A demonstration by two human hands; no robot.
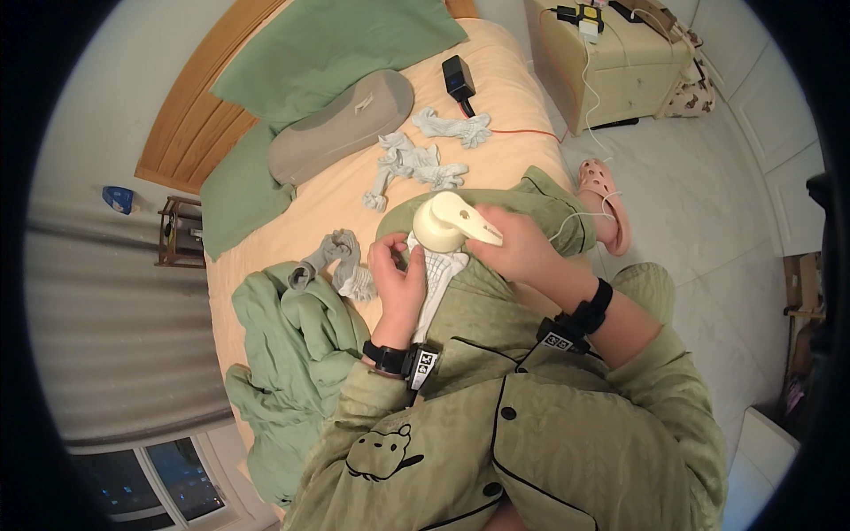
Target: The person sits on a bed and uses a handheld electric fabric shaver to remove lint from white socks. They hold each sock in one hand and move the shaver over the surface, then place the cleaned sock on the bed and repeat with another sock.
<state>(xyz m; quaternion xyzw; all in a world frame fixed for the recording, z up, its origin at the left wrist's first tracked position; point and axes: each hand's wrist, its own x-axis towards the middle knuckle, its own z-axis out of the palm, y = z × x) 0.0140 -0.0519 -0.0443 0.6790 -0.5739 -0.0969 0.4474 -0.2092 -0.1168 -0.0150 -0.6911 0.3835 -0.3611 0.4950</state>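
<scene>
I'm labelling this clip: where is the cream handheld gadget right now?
In the head view, just above centre, the cream handheld gadget is in the right hand, over a white cloth beside the left hand.

Peach-covered bed [509, 84], green pillows [341, 57], grey pillow [341, 131], crumpled grey socks [414, 162], black box [458, 78], rumpled green cloth [288, 341]

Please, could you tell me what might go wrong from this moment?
The left hand is close to the cream device, so its round head might bump the fingers. Loose green trousers lie around the white cloth; if the right hand slips, the device could rub them. The white cable runs by the pink clog; moving that foot might tug it.
</scene>
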